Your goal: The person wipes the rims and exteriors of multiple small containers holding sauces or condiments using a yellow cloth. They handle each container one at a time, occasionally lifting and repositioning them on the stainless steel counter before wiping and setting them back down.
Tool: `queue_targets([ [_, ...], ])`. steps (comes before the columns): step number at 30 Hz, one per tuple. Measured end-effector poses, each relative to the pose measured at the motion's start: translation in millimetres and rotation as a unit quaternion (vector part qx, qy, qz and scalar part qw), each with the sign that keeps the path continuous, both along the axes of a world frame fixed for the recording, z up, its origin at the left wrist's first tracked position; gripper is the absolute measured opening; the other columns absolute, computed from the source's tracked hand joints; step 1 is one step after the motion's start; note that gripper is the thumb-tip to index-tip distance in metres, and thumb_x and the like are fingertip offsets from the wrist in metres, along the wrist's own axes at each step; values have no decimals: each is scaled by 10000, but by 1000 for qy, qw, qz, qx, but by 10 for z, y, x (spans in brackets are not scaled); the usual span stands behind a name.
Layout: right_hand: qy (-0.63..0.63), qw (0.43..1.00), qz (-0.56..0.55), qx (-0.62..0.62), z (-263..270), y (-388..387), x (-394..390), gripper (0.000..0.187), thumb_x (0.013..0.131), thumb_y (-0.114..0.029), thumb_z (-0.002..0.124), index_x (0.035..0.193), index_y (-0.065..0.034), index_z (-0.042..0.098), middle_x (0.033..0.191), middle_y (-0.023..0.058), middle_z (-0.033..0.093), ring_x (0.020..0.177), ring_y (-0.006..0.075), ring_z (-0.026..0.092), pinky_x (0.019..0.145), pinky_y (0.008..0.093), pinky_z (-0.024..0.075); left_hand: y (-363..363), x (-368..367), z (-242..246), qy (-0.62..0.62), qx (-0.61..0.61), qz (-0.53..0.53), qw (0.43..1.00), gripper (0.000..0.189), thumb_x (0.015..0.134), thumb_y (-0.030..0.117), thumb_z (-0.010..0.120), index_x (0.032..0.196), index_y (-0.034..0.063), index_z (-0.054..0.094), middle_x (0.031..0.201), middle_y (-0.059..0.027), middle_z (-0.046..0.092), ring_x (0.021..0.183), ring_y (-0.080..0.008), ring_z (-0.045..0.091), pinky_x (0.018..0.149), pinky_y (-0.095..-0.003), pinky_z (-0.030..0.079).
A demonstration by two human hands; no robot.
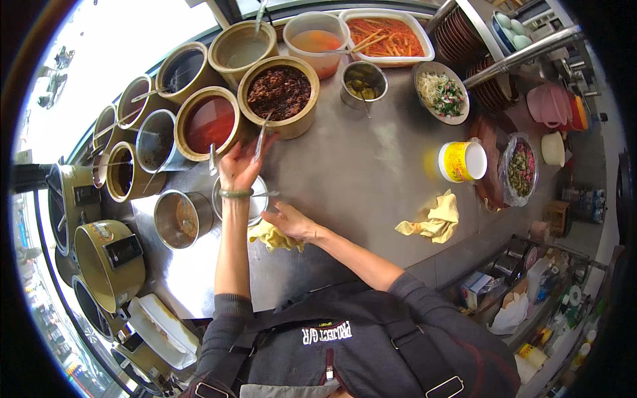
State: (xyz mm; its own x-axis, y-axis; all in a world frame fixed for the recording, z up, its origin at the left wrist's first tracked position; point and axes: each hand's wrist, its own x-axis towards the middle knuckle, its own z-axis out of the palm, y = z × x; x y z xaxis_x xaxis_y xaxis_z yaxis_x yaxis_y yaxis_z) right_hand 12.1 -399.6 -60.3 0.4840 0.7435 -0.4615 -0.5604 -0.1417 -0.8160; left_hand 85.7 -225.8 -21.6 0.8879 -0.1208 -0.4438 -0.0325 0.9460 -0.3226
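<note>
My left hand [243, 163] is palm up with fingers spread, beside the metal spoon handle [260, 143] that leans out of a crock of dark chili paste [278, 92]; the handle crosses in front of the fingers, and no closed grip shows. Under my left wrist stands a metal container with white contents [258, 203], a utensil in it, partly hidden. My right hand [293, 222] is at that container's right side, fingers apart, above a crumpled yellow cloth [273, 238]. Left of them is a metal pot with brown powdery contents [186, 219]. A crock of red oil [208, 124] stands behind my left hand.
More crocks [183, 69] with utensils line the window side. At the back are a plastic tub of orange liquid [316, 45] and a white tray of red shredded food [388, 37]. Rightward are a bowl of chopped vegetables [442, 94], stacked paper tubs [460, 161] and a second yellow cloth [438, 219].
</note>
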Motion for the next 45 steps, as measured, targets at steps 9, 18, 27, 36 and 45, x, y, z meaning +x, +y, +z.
queue_targets([
  [9,89,952,-293,18,114,-1783,884,352,945,-190,566,1247,-24,492,1137,89,611,965,162,624,830,317,538,-1209,11,90,1,436,-121,892,319,977,187,480,1226,-7,526,1178,-136,589,1073,-258,585,932,-371,483],
  [18,-437,812,-364,-134,362,-2250,2762,295,872,-142,623,1154,-66,586,1080,97,636,980,174,615,845,287,480,-1565,2131,-794,40,871,-168,459,363,925,318,493,1112,40,632,935,-216,654,893,-378,623,804,-428,472],
  [27,-511,774,-322,-191,67,-1695,3383,221,800,-151,647,989,-73,562,847,170,648,757,401,619,690,440,495,-1487,2143,-874,-13,958,-158,238,262,956,197,462,950,-28,595,706,-109,618,590,-240,672,494,-359,585],
  [36,-356,834,-403,-125,-158,-1738,2877,211,837,-156,634,1026,-65,611,830,88,679,718,162,644,646,303,510,-1735,856,-299,78,930,-144,328,245,914,207,505,835,-19,554,697,-251,564,651,-387,567,588,-457,429],
  [45,-725,664,-71,-169,-255,-752,3002,262,836,-185,631,1088,-114,630,1080,87,619,1125,299,539,890,432,447,-1305,-1633,106,211,775,-257,537,236,964,165,498,1069,-27,589,783,-131,651,642,-203,662,526,-329,546],
])
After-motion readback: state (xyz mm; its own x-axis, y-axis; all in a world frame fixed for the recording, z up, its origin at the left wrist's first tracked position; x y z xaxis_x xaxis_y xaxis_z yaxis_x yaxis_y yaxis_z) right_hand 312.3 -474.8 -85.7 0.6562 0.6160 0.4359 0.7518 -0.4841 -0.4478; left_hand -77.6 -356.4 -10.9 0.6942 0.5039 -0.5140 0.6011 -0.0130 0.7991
